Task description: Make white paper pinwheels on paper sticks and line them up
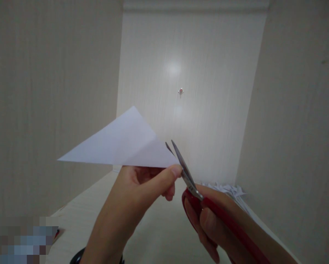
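My left hand (142, 190) holds a folded white paper (123, 143) shaped like a triangle, pinched along its lower edge between thumb and fingers, raised in front of me. My right hand (214, 223) grips red-handled scissors (192, 187). Their metal blades are slightly apart and point up-left, with the tips right at the paper's right corner.
A pale wooden desk top (159, 234) lies below, enclosed by pale walls left, back and right. A heap of white paper pieces (230, 190) rests behind my right hand. A small screw head (180, 91) marks the back wall. A dark object (79, 256) sits at the bottom edge.
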Motion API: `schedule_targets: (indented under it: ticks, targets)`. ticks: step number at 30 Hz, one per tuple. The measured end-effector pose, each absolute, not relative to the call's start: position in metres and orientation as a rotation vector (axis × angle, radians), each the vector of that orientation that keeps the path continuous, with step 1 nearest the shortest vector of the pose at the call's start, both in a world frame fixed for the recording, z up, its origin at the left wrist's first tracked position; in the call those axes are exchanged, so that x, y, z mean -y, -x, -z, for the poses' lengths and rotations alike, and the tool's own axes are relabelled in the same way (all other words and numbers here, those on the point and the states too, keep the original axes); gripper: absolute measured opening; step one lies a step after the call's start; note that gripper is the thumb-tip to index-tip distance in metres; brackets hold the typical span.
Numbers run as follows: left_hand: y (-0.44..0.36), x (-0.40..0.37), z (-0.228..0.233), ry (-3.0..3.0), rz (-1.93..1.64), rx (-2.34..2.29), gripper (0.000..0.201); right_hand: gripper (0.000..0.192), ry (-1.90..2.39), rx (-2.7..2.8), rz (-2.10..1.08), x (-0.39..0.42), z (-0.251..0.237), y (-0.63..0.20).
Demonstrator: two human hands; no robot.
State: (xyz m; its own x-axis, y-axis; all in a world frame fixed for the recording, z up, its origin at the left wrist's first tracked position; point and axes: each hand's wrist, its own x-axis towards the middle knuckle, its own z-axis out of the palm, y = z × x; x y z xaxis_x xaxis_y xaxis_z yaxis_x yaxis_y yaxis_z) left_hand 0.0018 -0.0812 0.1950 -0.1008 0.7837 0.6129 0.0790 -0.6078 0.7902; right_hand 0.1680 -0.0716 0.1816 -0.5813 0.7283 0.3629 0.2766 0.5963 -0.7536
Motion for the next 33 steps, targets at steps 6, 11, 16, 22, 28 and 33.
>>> schedule_targets:
  ticks: [6, 11, 16, 22, 28, 33]
  targets:
    - [0.0000, 0.0814, -0.1955, -1.700, -1.732, -0.941, 0.034, 0.058, 0.784, 2.124, -0.891, 0.0732, -0.1825, -0.1682]
    - [0.0001, 0.0798, -0.1947, -1.661, -1.746, -0.862, 0.033, 0.059, 0.806, 2.105, -0.881, 0.0727, -0.1806, -0.1697]
    - [-0.0007, 0.0768, -0.1926, -1.621, -1.794, -0.807, 0.031, 0.057, 0.775, 2.105, -0.930, 0.0725, -0.1777, -0.1710]
    - [0.0002, 0.0772, -0.1919, -1.622, -1.793, -0.801, 0.029, 0.057, 0.794, 2.113, -0.942, 0.0732, -0.1758, -0.1724]
    - [0.0000, 0.0775, -0.1911, -1.623, -1.808, -0.798, 0.030, 0.057, 0.806, 2.104, -0.898, 0.0725, -0.1747, -0.1724]
    - [0.0006, 0.0762, -0.1908, -1.665, -1.784, -0.798, 0.032, 0.056, 0.815, 2.110, -0.972, 0.0724, -0.1746, -0.1718]
